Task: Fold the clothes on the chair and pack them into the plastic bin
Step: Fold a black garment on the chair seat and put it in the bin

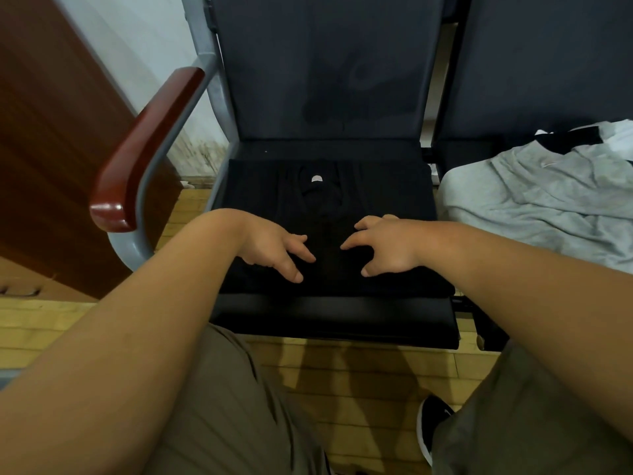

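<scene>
Nearest to us we see the person's legs in loose olive-brown shorts (222,406), a black shoe with a white sole (432,427) between them, and a yellowish wooden plank floor (342,378) underneath. Two bare forearms reach forward from the lower corners and meet over the front half of the dark padded chair seat (335,315). The left hand (274,246) and the right hand (387,250) lie side by side, close but apart, palms down on the flat black fabric garment (270,193) that is spread across the seat. We see the fingers (297,269) of both hands splayed and only gently bent, their tips resting on the cloth; neither hand has any fabric gathered or pinched in it. The garment covers most of the seat from side to side, and a small pale label (317,178) shows near its far edge, at the middle. To the left, a glossy red-brown wooden armrest (147,149) sits on the chair's grey metal frame (205,46), with a dark brown wooden panel (51,132) and a pale wall (137,46) beyond it. The dark upholstered backrest (325,63) rises behind the seat. On the neighbouring dark chair (548,63) to the right lies a crumpled light grey garment (541,200), and behind it, against that backrest, a white piece of clothing with a black band (613,133).
</scene>
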`<state>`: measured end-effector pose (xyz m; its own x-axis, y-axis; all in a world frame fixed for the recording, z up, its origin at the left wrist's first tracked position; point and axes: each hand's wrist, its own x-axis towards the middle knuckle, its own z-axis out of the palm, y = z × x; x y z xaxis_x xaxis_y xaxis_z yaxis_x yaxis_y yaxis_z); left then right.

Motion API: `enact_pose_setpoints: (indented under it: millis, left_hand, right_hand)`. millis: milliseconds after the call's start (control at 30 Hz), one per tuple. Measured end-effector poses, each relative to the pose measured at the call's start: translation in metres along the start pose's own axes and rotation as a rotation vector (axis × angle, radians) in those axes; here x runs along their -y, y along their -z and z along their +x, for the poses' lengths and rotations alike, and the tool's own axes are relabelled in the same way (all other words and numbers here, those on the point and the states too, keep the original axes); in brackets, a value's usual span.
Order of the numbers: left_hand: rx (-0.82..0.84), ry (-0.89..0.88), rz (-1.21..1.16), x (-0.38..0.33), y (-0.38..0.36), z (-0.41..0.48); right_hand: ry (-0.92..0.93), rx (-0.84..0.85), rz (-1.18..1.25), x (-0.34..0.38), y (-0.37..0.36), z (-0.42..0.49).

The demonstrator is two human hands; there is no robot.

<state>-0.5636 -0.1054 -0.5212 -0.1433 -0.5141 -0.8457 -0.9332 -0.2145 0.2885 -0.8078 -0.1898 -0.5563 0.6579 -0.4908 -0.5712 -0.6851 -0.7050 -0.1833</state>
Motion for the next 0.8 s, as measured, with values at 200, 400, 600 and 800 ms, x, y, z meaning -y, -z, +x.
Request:
enact_pose_setpoints:
  millis: [200,400,600,800]
  left_hand:
    - [-0.514,-0.050,-0.160,0.011,0.024,0.007]
    - [-0.771,0.032,-0.416,0.027,0.062,0.041]
    - [-0.810,0.171,-0.127,0.014,0.106,0.068]
    - [-0.881,0.177,-0.075,0.027,0.123,0.110]
  right_hand:
    - [0.040,-0.157,0.153,-0.008,0.027,0.013]
    - [-0.026,-0.344,0.295,-0.022,0.052,0.043]
    - [-0.101,-0.420,0.279,-0.041,0.060,0.072]
    - [-0.110,-0.380,0.273,-0.061,0.047,0.087]
